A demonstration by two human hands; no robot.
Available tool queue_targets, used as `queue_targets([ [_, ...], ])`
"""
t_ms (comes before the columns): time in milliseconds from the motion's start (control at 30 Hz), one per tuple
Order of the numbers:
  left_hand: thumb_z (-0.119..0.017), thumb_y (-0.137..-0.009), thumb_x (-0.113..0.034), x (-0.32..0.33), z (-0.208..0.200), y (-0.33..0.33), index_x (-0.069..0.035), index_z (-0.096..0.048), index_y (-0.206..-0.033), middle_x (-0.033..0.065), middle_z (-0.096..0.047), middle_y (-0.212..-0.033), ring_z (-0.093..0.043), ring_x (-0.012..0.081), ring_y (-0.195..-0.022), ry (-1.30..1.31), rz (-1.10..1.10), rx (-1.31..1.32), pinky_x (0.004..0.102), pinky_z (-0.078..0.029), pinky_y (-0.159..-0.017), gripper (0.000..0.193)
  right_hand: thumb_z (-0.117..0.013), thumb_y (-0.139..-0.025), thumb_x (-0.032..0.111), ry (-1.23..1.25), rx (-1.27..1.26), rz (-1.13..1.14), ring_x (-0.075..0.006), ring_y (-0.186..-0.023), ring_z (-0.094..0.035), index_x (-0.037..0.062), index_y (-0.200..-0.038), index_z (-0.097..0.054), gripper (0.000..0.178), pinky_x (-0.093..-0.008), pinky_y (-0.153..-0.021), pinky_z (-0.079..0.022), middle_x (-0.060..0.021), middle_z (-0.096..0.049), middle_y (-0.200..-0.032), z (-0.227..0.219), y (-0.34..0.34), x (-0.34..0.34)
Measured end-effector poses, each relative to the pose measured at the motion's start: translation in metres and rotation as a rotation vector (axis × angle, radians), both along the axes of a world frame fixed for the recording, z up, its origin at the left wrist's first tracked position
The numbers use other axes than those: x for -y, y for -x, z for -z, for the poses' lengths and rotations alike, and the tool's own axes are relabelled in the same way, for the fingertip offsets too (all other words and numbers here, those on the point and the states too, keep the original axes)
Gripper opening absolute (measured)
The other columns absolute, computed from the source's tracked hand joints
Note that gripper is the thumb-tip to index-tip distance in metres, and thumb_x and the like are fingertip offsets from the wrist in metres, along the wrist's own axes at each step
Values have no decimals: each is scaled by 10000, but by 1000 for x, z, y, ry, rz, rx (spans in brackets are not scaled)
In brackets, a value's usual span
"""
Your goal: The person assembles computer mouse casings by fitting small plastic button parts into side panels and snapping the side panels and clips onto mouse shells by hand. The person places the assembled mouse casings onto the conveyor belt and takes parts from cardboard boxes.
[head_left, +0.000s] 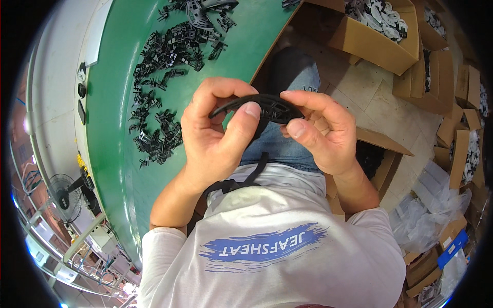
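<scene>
A curved black plastic part with ribs on its underside is held up in front of my body, above my lap. My left hand pinches its left end, with the thumb pressed on the ribbed face and the index finger along the outer curve. At the other end, my right hand has its thumb and index finger around the tip. On the green table to the left lies a heap of small black plastic pieces, apart from both hands.
Open cardboard boxes holding grey and black parts stand on the floor to the right. Another open box is beside my right forearm. Clear plastic bags lie at lower right. A fan stands beyond the table's left edge.
</scene>
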State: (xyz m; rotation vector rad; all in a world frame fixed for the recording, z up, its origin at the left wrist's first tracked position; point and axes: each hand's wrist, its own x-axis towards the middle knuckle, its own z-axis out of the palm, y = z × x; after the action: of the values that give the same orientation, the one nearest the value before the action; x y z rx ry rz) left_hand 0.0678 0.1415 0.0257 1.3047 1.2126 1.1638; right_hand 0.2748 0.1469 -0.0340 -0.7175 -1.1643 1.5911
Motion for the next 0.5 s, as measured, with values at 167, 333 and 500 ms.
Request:
queue_targets([
  [167, -617, -958, -9, -3, 3, 0, 22, -590, -1108, 107, -673, -953, -661, 168, -830, 163, -84, 149, 323, -558, -767, 156, -771, -929, 23, -93, 14, 34, -148, -909, -738, -27, -1370, -640, 462, -302, -831, -607, -125, -762, -1089, -1, 4, -2],
  [333, -596, -972, -26, -7, 7, 0, 11, -589, -1132, 98, -671, -956, -663, 169, -834, 195, -71, 156, 326, -559, -765, 165, -766, -931, 11, -101, 57, 42, -153, -930, -735, -27, -1379, -636, 468, -307, -834, -609, -122, -756, -1103, 5, 5, -3],
  [500, -624, -1004, -91, -13, -1, -10, -5, -556, -1290, 99, -648, -1112, -651, 140, -885, 225, -66, 153, 304, -557, -796, 306, -724, -956, -23, 88, -138, -11, -137, -989, -704, -22, -1415, -600, 475, -286, -870, -581, -112, -737, -1157, 7, 1, -7],
])
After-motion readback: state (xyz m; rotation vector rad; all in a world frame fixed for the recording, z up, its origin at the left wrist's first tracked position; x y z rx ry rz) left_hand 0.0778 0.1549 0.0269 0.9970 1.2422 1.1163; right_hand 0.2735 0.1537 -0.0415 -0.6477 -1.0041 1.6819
